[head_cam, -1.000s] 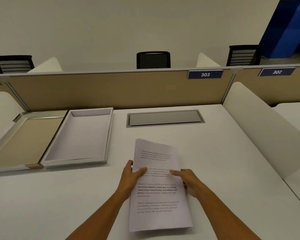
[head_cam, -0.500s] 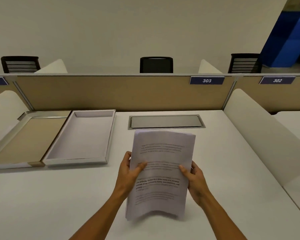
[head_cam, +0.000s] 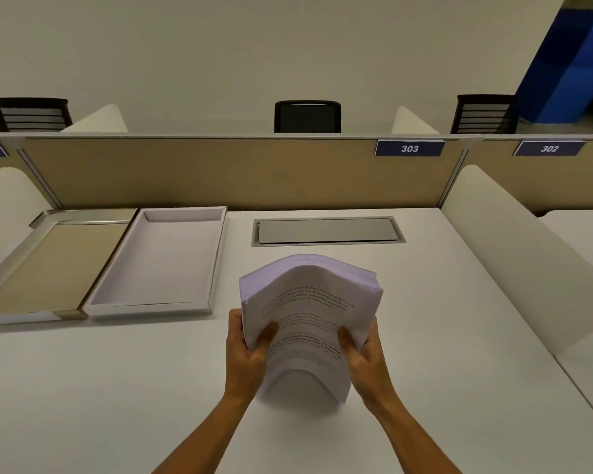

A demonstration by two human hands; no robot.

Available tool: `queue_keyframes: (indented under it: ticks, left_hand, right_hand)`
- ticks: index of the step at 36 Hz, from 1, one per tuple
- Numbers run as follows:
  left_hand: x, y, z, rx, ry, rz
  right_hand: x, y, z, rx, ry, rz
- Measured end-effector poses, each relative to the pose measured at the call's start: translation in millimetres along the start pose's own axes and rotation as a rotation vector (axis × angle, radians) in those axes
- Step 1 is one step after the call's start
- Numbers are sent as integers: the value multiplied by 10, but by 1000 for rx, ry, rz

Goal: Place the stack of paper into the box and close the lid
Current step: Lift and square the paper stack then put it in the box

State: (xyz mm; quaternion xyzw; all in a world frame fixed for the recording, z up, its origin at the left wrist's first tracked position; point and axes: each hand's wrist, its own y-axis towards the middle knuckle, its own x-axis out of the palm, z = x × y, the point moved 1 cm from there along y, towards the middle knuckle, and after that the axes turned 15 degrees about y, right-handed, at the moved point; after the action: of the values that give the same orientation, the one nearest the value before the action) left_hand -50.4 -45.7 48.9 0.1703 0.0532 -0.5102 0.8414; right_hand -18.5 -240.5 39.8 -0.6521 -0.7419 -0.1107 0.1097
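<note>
On the white desk (head_cam: 117,388), the open box (head_cam: 158,265) lies left of the stack of paper (head_cam: 308,316). The left hand (head_cam: 250,350) and right hand (head_cam: 363,354) clasp its side edges; it bows, seemingly heavy and floppy, so support underneath would help.

A white desk (head_cam: 425,336) carries an open box (head_cam: 158,265) (lid (head_cam: 48,265) hinged flat leftward).

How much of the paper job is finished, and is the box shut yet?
Done: the stack of paper is off the table, bowed upward and held by the left hand and the right hand. In hand: carrying it. Left: the open box to the left holds no paper, and its lid lies flat beside it, so filling and closing remain.
</note>
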Motion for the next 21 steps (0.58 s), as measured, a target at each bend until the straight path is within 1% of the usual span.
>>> queue_keyframes:
  ticks: [5, 9, 13, 16, 21]
  left_hand:
    - [-68, -27, -85, -20, 46, 7]
    - [-108, -19, -220, -38, 49, -24]
    - [-91, 10, -299, -75, 108, -51]
    - [-61, 9, -309, -109, 112, -51]
    - [-34, -15, -285, -69, 109, -16]
  right_hand:
    - [-58, 10, 0, -14, -27, -16]
    - [-136, 64, -18, -8, -60, -28]
    - [-125, 93, -18, -9, -86, -46]
    - [-70, 69, 10, -33, -79, -23]
    - [8, 1, 55, -87, -25, 37]
